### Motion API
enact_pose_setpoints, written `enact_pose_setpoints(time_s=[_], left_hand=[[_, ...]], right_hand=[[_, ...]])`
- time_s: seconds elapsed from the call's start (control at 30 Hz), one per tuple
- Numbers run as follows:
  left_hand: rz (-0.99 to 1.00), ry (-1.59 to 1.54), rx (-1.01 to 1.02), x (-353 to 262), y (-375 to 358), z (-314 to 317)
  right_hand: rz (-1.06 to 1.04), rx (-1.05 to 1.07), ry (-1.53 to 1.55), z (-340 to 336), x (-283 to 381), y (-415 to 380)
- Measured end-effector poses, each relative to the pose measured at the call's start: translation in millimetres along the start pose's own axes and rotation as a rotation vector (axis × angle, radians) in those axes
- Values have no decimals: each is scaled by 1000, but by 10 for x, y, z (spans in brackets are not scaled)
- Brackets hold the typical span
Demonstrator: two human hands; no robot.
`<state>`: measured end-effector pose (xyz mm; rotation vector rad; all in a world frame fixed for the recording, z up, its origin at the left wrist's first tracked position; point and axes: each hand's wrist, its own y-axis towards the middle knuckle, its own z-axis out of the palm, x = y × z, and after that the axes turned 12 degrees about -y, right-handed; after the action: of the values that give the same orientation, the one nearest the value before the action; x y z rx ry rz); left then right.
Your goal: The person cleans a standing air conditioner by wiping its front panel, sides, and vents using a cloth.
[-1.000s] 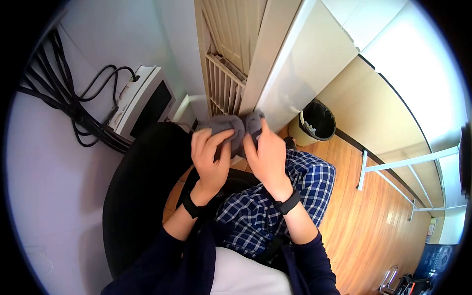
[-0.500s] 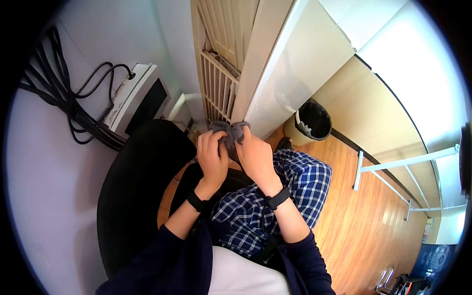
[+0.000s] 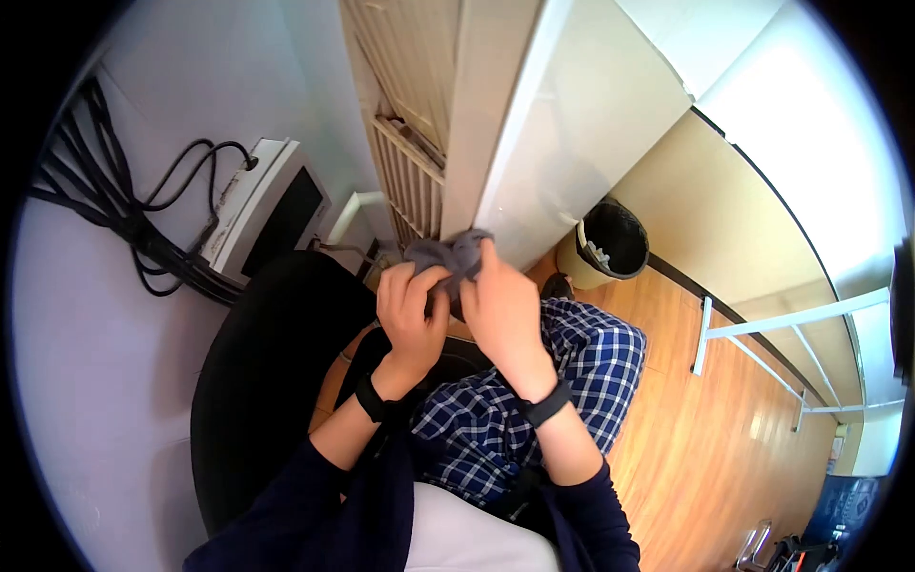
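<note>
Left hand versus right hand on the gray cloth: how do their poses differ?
The left hand grips the gray cloth on its left, the right hand on its right. The left hand's fingers are bent, while the right hand's index finger points up, reaching higher in the picture. Both wear a black wristband.
</note>
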<state>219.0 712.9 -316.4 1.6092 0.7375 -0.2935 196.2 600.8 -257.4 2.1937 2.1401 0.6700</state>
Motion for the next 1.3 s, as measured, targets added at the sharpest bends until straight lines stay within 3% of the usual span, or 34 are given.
enact_pose_setpoints(time_s=[0.17,0.27,0.47,0.53,0.63,0.73,0.77,0.87,0.93,1.07,1.17,1.23,1.3], left_hand=[[-319,-64,312,352,-591,74],[-259,-36,212,318,-483,-35],[110,-163,-216,-251,332,-237],[193,-33,-228,-374,556,-211],[183,-74,-258,-220,486,-105],[134,-13,-142,-55,120,13],[88,3,-8,39,-26,40],[-129,-61,387,318,-461,152],[-140,-95,401,265,-500,108],[-28,-112,138,-92,76,-43],[210,-83,-15,-392,502,-115],[315,-52,-93,-521,668,-108],[296,-64,-112,-484,669,-39]], right_hand=[[-56,99,-62,962,-522,-301],[-21,201,-88,726,-313,-173],[-219,-351,290,-449,241,206],[-148,-360,291,-581,339,289],[-171,-339,259,-474,287,255],[-108,-243,203,-192,76,119],[-58,-212,180,-20,-39,44],[52,144,-51,567,-524,-213],[4,120,5,564,-570,-277],[-59,-148,142,-101,-234,-22],[-273,-539,252,-611,-30,186],[-310,-552,265,-870,109,258],[-309,-502,267,-917,124,294]])
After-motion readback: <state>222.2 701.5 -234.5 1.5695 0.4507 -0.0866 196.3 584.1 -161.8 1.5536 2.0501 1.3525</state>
